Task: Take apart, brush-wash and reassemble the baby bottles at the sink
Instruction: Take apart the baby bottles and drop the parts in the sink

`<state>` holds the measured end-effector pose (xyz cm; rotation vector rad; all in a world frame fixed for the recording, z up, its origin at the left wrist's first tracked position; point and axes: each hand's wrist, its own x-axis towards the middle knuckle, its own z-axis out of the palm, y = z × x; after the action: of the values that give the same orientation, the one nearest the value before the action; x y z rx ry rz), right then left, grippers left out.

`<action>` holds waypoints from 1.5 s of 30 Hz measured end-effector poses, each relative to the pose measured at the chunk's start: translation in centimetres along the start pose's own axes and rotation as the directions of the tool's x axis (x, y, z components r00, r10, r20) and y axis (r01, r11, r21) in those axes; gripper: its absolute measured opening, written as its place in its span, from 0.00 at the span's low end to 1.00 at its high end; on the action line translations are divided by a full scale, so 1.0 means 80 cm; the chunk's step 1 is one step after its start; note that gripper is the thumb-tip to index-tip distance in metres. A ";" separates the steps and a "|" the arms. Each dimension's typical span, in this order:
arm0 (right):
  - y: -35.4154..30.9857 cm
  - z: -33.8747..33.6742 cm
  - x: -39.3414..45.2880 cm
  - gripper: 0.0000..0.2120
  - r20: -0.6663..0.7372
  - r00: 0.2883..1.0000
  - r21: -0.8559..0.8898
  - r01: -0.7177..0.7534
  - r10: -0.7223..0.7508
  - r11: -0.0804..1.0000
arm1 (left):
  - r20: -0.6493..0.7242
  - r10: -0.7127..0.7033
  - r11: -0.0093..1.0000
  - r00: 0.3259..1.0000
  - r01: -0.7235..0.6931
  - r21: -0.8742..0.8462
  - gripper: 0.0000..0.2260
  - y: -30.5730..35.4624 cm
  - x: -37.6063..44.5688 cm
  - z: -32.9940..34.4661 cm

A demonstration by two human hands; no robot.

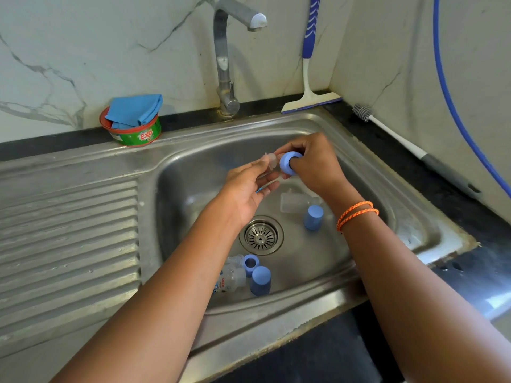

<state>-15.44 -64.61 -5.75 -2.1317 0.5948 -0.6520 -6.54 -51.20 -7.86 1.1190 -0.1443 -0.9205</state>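
Observation:
Over the steel sink [359, 172], my right hand [315, 164] grips a blue bottle collar ring [289, 161]. My left hand [246, 189] pinches a clear silicone teat [271, 161] right beside that ring. In the basin lie a clear bottle [293, 201] with a blue cap [313, 217] next to it. Nearer the front lie a second clear bottle [231, 277], another blue ring [250, 264] and another blue cap [260, 280]. A bottle brush [392, 131] with a grey head lies on the black counter to the right.
The tap [225, 56] stands behind the basin, with its spout over the sink. A green soap tub [132, 131] holding a blue cloth sits at the back left. A squeegee [309, 98] leans in the corner. The ribbed drainboard [69, 244] lies left. The drain [261, 236] is mid-basin.

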 end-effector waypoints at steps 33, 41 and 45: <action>0.054 -0.053 -0.009 0.13 0.288 0.746 -0.274 -0.537 0.601 0.798 | 0.006 0.053 0.176 0.999 -0.016 0.984 0.07 -0.089 0.049 0.009; 0.031 -0.048 -0.014 0.18 -0.032 0.862 -0.732 -0.365 0.505 0.575 | 0.021 0.094 0.234 0.995 -0.042 0.971 0.11 -0.097 0.058 0.004; 0.013 -0.040 -0.020 0.20 -0.131 0.887 -0.840 -0.337 0.443 0.426 | -0.012 -0.024 0.284 1.000 0.018 0.959 0.06 -0.099 0.058 -0.004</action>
<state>-18.85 -66.09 -5.26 -2.7135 1.5539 0.1142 -7.84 -55.16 -16.03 2.2874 -0.8005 -0.8249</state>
